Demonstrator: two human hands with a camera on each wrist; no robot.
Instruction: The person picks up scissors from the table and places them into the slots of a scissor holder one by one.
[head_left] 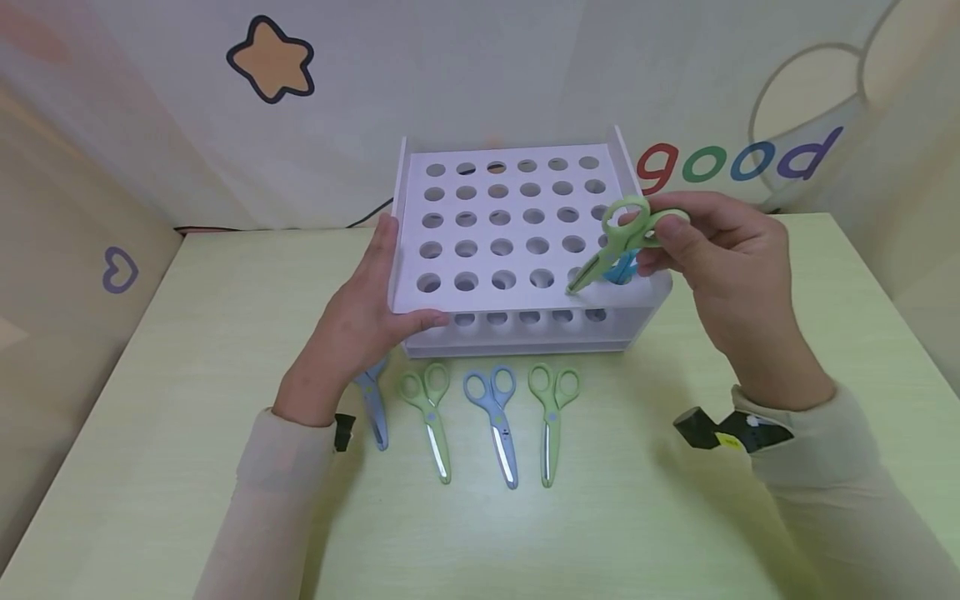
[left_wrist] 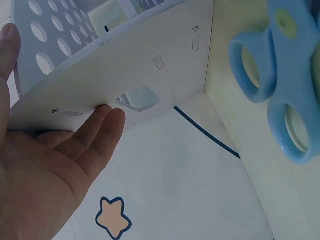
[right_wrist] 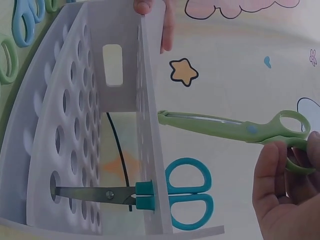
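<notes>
Green scissors (head_left: 617, 242) are pinched by a handle loop in my right hand (head_left: 738, 271), above the front right part of a white rack (head_left: 517, 293) with rows of round holes. In the right wrist view their tip lies close to the rack's top board; I cannot tell if it touches. Teal scissors (right_wrist: 187, 192) stand blades-down through a corner hole beside my right hand. My left hand (head_left: 352, 304) rests on the rack's left side, thumb along the front edge, fingers against the side wall.
On the table before the rack lie blue scissors (head_left: 372, 404) partly behind my left wrist, green scissors (head_left: 431, 417), more blue scissors (head_left: 495, 421) and more green scissors (head_left: 551, 421). A printed backdrop (head_left: 450, 75) stands behind the table. A dark cable (head_left: 367, 214) runs behind the rack.
</notes>
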